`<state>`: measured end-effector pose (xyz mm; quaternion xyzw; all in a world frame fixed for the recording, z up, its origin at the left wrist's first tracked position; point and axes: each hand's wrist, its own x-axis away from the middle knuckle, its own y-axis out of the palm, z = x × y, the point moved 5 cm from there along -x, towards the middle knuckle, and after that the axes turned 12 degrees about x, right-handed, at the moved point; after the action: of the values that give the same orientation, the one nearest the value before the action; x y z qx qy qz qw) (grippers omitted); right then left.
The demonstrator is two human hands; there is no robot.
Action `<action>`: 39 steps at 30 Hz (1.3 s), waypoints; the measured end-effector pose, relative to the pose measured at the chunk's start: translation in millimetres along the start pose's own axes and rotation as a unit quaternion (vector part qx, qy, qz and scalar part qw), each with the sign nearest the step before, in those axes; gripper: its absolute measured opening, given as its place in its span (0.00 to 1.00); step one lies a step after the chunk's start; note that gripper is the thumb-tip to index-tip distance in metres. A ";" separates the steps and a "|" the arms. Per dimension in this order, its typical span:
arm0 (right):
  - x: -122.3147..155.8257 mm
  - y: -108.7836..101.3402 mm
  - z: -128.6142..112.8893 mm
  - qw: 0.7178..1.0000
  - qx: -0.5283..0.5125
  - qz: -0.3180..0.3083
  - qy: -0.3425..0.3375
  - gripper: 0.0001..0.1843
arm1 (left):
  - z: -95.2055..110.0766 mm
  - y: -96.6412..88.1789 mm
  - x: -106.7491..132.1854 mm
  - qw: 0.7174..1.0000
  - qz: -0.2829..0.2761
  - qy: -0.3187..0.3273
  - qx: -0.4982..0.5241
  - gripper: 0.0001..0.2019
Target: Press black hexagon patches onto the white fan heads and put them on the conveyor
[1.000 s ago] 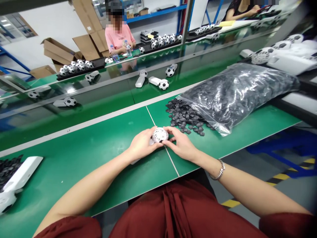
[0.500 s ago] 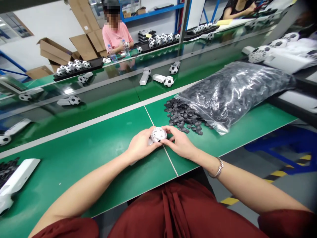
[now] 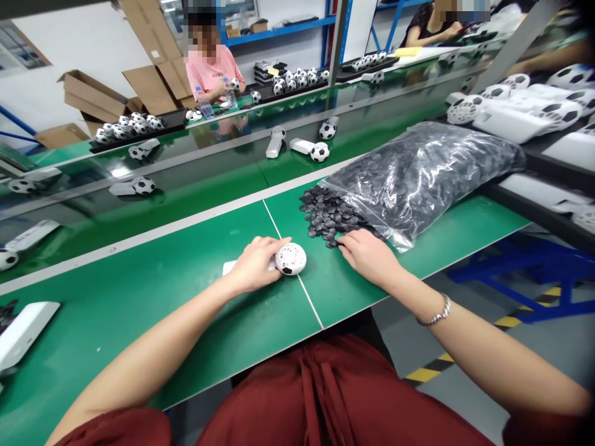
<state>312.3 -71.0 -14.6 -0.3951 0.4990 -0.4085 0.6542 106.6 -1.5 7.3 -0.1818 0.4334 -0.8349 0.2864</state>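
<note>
My left hand (image 3: 255, 265) grips a white hand-held fan with a football-shaped head (image 3: 290, 258), resting it on the green table (image 3: 139, 297). My right hand (image 3: 367, 254) has its fingers curled at the near edge of a pile of small black pieces (image 3: 325, 214), touching them. What the fingers hold, if anything, is hidden. The pieces spill from a big clear plastic bag (image 3: 427, 167) lying to the right.
A conveyor belt (image 3: 186, 179) behind the table carries finished football fans (image 3: 320, 152). White fan bodies lie at the far left (image 3: 21, 334) and on a rack at the right (image 3: 511, 118). Two people sit beyond the belt, with trays of fans and cardboard boxes (image 3: 93, 93).
My right hand left the fan head and moved right to the pile of black pieces. My left hand keeps the fan on the table.
</note>
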 end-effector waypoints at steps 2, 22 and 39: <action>-4.1 -0.6 -3.1 0.999 0.044 -0.011 -0.018 0.13 | 2.9 -1.7 0.6 0.999 0.003 -0.002 -0.038 0.33; -2.7 -30.9 -41.3 0.886 -0.460 -0.016 0.050 0.06 | 14.3 6.2 9.9 0.999 0.037 0.012 -0.005 0.37; -10.7 -15.2 -58.4 0.830 -0.547 -0.058 0.091 0.08 | 17.3 8.9 8.6 0.995 0.096 -0.016 0.010 0.34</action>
<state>251.4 -72.8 -8.1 -0.6780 0.6741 -0.1397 0.2576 112.4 -21.8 10.0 -0.1498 0.4361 -0.8049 0.3735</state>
